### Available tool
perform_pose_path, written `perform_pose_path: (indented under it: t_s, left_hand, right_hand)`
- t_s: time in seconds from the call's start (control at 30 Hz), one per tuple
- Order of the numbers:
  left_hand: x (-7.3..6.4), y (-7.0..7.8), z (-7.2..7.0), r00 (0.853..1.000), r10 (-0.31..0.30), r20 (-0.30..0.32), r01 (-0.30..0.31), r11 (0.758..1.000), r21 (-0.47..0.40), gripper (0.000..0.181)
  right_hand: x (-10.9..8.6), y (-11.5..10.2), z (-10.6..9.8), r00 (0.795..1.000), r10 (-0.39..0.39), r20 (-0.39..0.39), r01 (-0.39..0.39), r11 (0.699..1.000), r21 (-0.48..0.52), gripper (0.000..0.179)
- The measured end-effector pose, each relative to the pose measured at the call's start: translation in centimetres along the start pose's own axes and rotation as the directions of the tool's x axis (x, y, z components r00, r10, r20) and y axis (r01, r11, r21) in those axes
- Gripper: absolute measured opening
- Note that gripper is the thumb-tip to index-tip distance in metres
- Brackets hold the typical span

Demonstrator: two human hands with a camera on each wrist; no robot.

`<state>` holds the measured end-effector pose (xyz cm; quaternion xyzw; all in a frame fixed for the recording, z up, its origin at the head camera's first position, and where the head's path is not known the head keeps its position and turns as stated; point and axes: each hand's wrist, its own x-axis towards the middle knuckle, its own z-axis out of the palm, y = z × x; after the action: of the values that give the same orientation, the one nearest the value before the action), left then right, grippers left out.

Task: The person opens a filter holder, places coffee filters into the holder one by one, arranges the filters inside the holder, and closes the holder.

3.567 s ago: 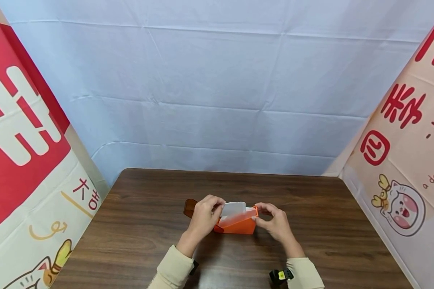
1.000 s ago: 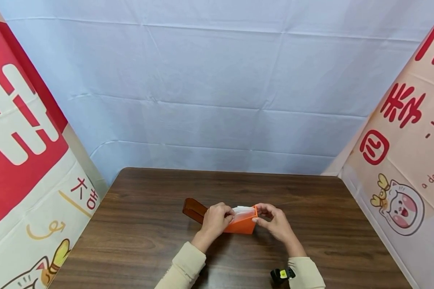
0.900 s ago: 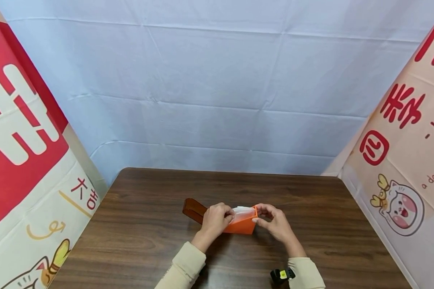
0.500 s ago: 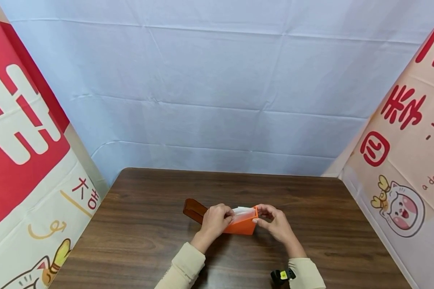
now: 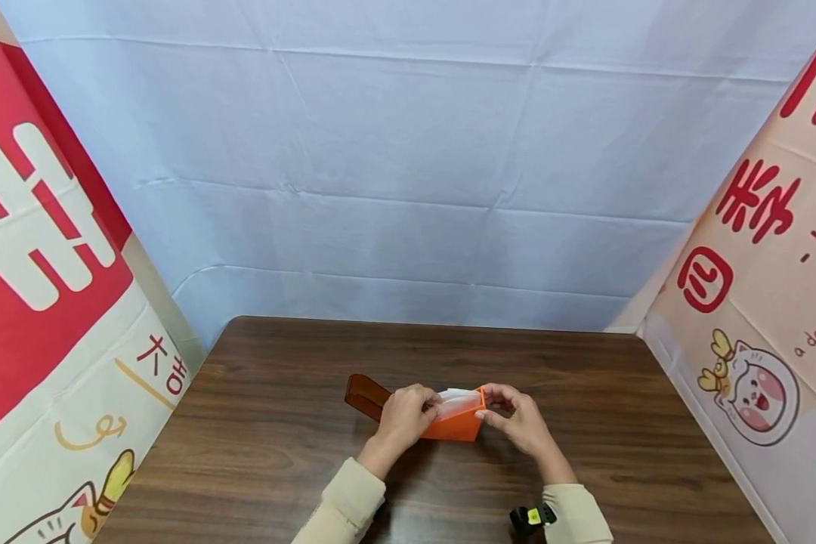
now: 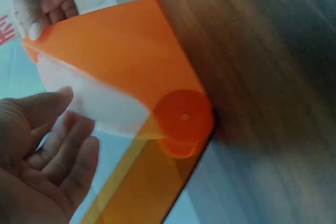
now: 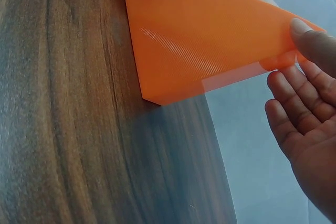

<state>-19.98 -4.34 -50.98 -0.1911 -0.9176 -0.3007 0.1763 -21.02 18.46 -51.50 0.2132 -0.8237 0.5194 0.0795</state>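
Note:
An orange file box [image 5: 452,429] stands on the table with its translucent amber lid [image 5: 366,397] swung back to the left on a round hinge [image 6: 184,115]. Whitish translucent divider sheets [image 5: 457,400] fill it and show above its slanted rim. My left hand [image 5: 403,413] pinches the sheets' upper edge between thumb and fingertips, over the box's left part. At the opposite end, my right hand [image 5: 519,423] grips the box's upper corner. The right wrist view shows that thumb on the side wall and the fingers [image 7: 296,90] around the end.
The dark wooden table [image 5: 279,423] extends around the box on all sides. A pale blue cloth [image 5: 408,189] hangs behind it. Printed banners flank the left [image 5: 54,302] and right [image 5: 748,302]. A small black device [image 5: 532,519] sits at the right wrist.
Since the oldest frame, a raised divider sheet has come down among the others, and my left hand has moved right and lower. Over the last second, nothing visibly moves.

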Motion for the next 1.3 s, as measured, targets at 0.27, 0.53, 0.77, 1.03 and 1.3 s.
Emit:
perform_pose_path:
  t_s: [0.27,0.53,0.77,1.03,1.3]
  left_hand:
    - [-0.3,0.3,-1.9,0.990,0.029,0.136,-0.031,0.999,0.010,0.029]
    - [-0.6,0.4,-3.0,0.975,0.080,0.208,-0.098,0.992,0.077,0.033]
    - [-1.3,0.3,-5.0,0.972,0.183,0.144,-0.213,0.948,0.236,0.031]
    - [-1.5,-0.5,-6.1,0.979,0.185,0.087,-0.204,0.908,0.367,0.028]
    - [-1.2,-1.2,-6.7,0.987,0.160,0.032,-0.159,0.907,0.390,0.033]
  right_hand:
    - [0.1,-1.0,-0.1,1.000,-0.018,0.019,0.017,1.000,0.022,0.032]
    - [0.1,0.3,-0.1,1.000,-0.003,0.021,0.002,1.000,0.014,0.033]
    - [0.2,0.2,0.0,1.000,-0.014,0.013,0.014,1.000,0.022,0.032]
    - [0.1,0.3,-0.1,1.000,0.000,0.021,-0.001,0.999,0.033,0.034]
    - [0.1,0.7,-0.2,1.000,-0.019,0.013,0.018,0.999,0.027,0.033]
